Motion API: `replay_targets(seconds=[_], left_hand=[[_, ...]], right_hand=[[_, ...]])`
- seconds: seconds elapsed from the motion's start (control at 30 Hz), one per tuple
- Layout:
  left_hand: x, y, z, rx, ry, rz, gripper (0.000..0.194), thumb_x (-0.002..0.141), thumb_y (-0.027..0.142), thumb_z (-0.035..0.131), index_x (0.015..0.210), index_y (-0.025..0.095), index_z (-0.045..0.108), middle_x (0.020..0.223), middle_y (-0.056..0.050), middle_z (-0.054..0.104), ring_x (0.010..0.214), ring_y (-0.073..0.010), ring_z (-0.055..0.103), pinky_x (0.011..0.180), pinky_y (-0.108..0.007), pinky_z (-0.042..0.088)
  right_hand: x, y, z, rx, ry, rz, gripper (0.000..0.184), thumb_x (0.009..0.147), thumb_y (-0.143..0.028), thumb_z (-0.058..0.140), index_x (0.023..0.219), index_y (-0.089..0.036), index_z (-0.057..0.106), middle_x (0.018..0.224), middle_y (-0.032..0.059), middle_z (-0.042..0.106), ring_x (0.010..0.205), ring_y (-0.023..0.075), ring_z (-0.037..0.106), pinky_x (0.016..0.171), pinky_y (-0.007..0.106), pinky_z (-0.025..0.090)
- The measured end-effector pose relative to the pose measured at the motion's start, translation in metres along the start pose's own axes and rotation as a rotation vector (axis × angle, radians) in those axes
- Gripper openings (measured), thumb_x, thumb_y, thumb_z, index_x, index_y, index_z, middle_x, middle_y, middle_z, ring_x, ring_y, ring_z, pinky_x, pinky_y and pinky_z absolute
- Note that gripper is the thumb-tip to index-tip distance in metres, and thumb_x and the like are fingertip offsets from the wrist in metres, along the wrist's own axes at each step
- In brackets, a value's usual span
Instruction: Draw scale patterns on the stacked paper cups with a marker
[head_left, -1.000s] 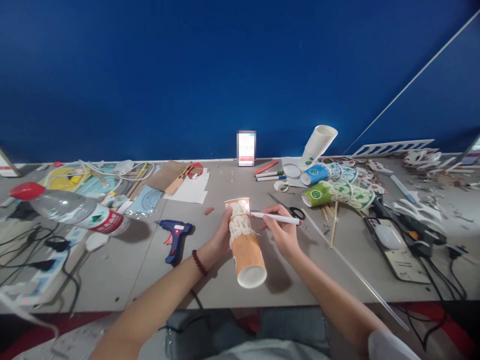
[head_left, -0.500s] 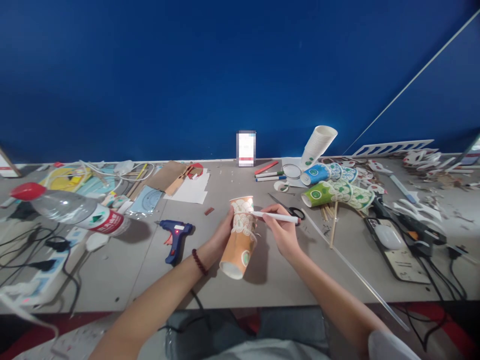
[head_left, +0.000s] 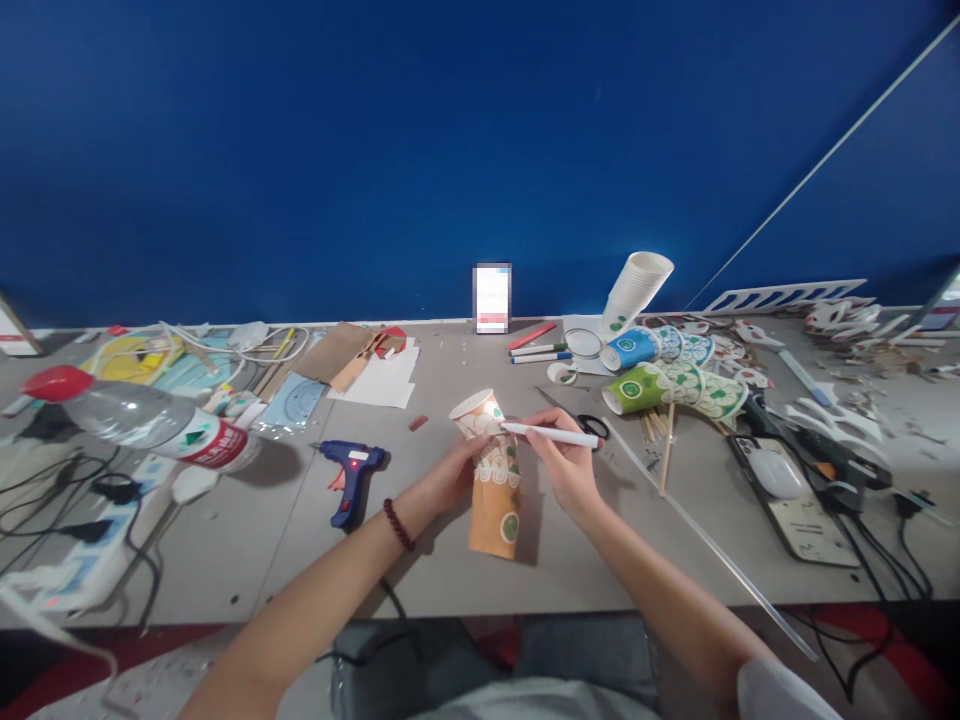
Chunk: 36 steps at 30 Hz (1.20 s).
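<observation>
Cups (head_left: 495, 510), orange and joined end to end, have just swung round in the left hand (head_left: 455, 470): half a second ago the near mouth showed, and now that end has dropped from sight while the far mouth tips up into view! So a different patch of printed side sits by the white marker (head_left: 562, 435). Left fingers are wrapped round the upper part, gripping, with the whole piece held over the table midway between the hands; right hand (head_left: 566, 465) has its fingers pinched on the marker, tip right at the cup wall, touching or not I can't tell. Now the count: one marker in hand, three more pens lying beyond, a red pen (head_left: 533, 335), green pen (head_left: 540, 349) and blue pen (head_left: 541, 357); two finished-looking pieces, blue cups (head_left: 660, 345) and green cups (head_left: 675, 388); one white cup stack (head_left: 636, 290), too tightly nested to number; one blue glue gun (head_left: 351, 475), one bottle (head_left: 146, 415).
</observation>
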<state>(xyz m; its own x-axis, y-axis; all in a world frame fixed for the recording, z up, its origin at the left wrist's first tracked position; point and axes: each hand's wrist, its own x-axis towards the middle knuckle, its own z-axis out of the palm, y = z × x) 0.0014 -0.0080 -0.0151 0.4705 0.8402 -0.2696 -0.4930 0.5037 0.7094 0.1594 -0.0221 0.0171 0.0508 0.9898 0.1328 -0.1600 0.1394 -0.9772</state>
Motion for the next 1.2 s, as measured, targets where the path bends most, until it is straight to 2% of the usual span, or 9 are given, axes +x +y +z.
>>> replay_targets(seconds=[0.13,0.33,0.57,0.73,1.0,1.2], left_hand=[[-0.004,0.004,0.008,-0.018,0.018,0.007,0.037,0.071,0.034,0.072,0.100,0.013,0.066,0.085,-0.011,0.071,0.074,-0.0211,0.066,0.074,-0.033,0.049],[-0.004,0.005,0.009,-0.053,0.037,-0.046,0.033,0.070,0.035,0.071,0.093,0.012,0.066,0.083,-0.011,0.071,0.070,-0.0213,0.066,0.070,-0.033,0.050],[-0.002,0.006,0.010,-0.070,0.080,-0.046,0.026,0.073,0.032,0.069,0.088,0.011,0.068,0.081,-0.011,0.071,0.066,-0.0192,0.066,0.067,-0.030,0.049],[-0.003,0.007,0.012,-0.073,0.085,-0.027,0.026,0.070,0.029,0.072,0.090,0.014,0.067,0.080,-0.008,0.071,0.067,-0.0182,0.066,0.067,-0.029,0.050],[-0.003,0.006,0.012,-0.070,0.081,-0.019,0.028,0.068,0.029,0.073,0.091,0.014,0.067,0.078,-0.007,0.071,0.067,-0.0180,0.066,0.067,-0.029,0.050],[-0.003,0.005,0.012,-0.073,0.072,-0.011,0.028,0.070,0.029,0.073,0.092,0.013,0.067,0.078,-0.008,0.071,0.067,-0.0188,0.066,0.065,-0.029,0.050]], right_hand=[[-0.001,-0.006,0.003,-0.014,-0.005,0.019,0.023,0.077,-0.046,0.065,0.077,-0.024,0.058,0.080,0.0036,0.069,0.065,0.0160,0.062,0.055,0.028,0.052],[-0.001,0.000,0.002,-0.051,0.020,-0.042,0.018,0.079,-0.040,0.064,0.080,-0.023,0.060,0.073,0.0013,0.065,0.058,0.0139,0.059,0.053,0.027,0.050],[-0.003,0.008,-0.001,-0.172,-0.003,-0.027,0.015,0.080,-0.035,0.063,0.086,-0.021,0.063,0.082,0.0046,0.069,0.067,0.0171,0.063,0.058,0.029,0.054],[-0.005,0.006,-0.002,-0.292,-0.022,-0.100,0.012,0.081,-0.030,0.061,0.088,-0.021,0.064,0.087,0.0061,0.070,0.076,0.0194,0.065,0.068,0.033,0.054],[-0.006,0.001,0.000,-0.390,-0.038,-0.195,0.008,0.081,-0.024,0.061,0.088,-0.021,0.064,0.090,0.0065,0.072,0.081,0.0206,0.066,0.074,0.034,0.052],[-0.006,0.001,0.000,-0.408,-0.031,-0.187,0.008,0.081,-0.025,0.061,0.087,-0.021,0.064,0.088,0.0065,0.072,0.079,0.0209,0.066,0.072,0.034,0.052]])
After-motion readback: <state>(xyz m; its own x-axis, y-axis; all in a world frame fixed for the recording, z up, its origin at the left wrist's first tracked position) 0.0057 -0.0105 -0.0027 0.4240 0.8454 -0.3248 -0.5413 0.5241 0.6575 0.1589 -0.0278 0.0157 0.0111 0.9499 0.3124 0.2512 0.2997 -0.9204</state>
